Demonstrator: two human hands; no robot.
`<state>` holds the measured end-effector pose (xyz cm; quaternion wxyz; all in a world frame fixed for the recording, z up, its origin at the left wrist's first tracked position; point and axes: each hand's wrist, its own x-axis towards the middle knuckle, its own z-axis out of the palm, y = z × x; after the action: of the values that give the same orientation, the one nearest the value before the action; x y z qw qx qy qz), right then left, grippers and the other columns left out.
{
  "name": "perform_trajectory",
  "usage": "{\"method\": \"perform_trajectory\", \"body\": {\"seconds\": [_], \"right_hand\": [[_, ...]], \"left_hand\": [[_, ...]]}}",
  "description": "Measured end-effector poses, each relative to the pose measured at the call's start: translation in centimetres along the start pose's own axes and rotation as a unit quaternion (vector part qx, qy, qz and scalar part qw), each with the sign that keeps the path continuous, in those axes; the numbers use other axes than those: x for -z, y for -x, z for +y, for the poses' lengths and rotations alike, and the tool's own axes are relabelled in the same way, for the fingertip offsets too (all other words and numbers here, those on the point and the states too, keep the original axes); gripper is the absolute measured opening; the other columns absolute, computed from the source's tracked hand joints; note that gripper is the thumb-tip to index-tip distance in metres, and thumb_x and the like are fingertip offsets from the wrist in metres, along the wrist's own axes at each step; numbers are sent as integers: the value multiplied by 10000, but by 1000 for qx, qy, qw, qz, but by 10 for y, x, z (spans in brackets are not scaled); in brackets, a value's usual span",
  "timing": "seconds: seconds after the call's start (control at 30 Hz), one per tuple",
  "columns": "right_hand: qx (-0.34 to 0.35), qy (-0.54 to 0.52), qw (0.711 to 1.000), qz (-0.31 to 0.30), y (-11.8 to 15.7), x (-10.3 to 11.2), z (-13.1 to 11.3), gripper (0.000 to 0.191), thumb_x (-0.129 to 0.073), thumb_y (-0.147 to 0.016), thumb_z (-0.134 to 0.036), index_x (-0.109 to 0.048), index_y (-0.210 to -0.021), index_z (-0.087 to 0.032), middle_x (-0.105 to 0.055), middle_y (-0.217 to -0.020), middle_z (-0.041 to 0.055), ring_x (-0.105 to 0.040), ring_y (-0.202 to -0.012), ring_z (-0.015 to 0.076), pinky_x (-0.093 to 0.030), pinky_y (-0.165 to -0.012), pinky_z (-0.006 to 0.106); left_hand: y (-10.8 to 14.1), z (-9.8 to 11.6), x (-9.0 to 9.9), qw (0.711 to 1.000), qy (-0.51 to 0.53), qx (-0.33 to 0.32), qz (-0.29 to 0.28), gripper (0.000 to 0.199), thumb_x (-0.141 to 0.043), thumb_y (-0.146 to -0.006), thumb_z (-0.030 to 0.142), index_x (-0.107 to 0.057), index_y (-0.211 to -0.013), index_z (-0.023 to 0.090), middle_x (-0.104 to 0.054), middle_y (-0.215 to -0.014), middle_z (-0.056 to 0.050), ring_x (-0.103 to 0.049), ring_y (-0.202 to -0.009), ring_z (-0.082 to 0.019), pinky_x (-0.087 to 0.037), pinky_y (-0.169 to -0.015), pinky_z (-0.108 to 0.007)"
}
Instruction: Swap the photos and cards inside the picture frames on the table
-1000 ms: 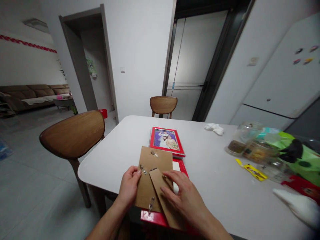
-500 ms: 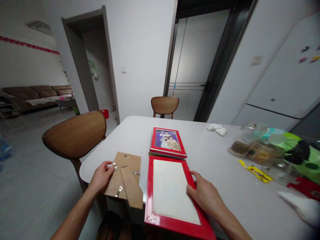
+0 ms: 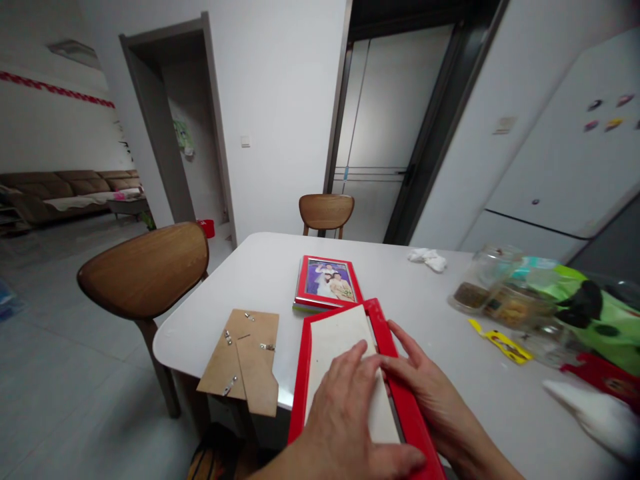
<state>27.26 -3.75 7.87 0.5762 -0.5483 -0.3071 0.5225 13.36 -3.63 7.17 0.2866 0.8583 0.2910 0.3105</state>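
A red frame (image 3: 299, 380) with a pale sheet (image 3: 334, 333) inside lies tilted at the near table edge. My left hand (image 3: 345, 413) rests over the sheet, fingers spread, its thumb reaching the frame's right side. My right hand (image 3: 430, 387) grips that right side. A narrow gap shows between sheet and frame there. Left of it, the brown backing board (image 3: 255, 360) with metal clips and a stand flap lies at the table edge, untouched. Beyond the red frame sits a stack of frames, its top one holding a photo (image 3: 330, 280) of people.
On the right of the white table (image 3: 240, 267) are jars (image 3: 470, 287), a yellow packet (image 3: 503, 341), a green bag (image 3: 590, 313) and a white object (image 3: 590, 413). Crumpled tissue (image 3: 427, 259) lies farther back. Wooden chairs (image 3: 145, 270) stand at the left and far side.
My left hand has left the backing board and moved right onto the sheet. The red frame has turned slightly, and the sheet has shifted inside it, opening a gap at the right.
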Motion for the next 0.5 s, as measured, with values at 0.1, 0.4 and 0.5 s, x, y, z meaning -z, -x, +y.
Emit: {"method": "perform_trajectory", "body": {"seconds": [0.1, 0.4, 0.5], "right_hand": [[7, 11, 1000, -2, -2, 2, 4, 785, -630, -611, -324, -213, -1276, -302, -616, -731, -30, -539, -482, 104, -455, -493, 238], [42, 270, 961, 42, -33, 43, 32, 680, -509, -645, -362, -321, -1249, -114, -650, -764, 42, -597, -611, 171, -463, -565, 267], [74, 412, 905, 79, -43, 53, 42, 593, -460, -647, -390, -438, -1172, -116, -652, -787, 54, -604, -677, 198, -449, -629, 286]], "left_hand": [[-1, 0, 5, 998, -26, -54, 37, 508, -539, -694, 194, -384, -1173, 130, -489, -1138, -112, -451, -1024, -238, -390, -883, -361], [32, -54, 67, 955, 1, 154, 255, 325, -453, -733, 189, -460, -1058, 192, -502, -740, 13, -500, -592, -111, -425, -540, -213], [51, -83, 68, 937, 75, 215, 266, 334, -472, -716, 218, -458, -1047, 174, -479, -696, 32, -479, -549, -97, -406, -498, -192]]}}
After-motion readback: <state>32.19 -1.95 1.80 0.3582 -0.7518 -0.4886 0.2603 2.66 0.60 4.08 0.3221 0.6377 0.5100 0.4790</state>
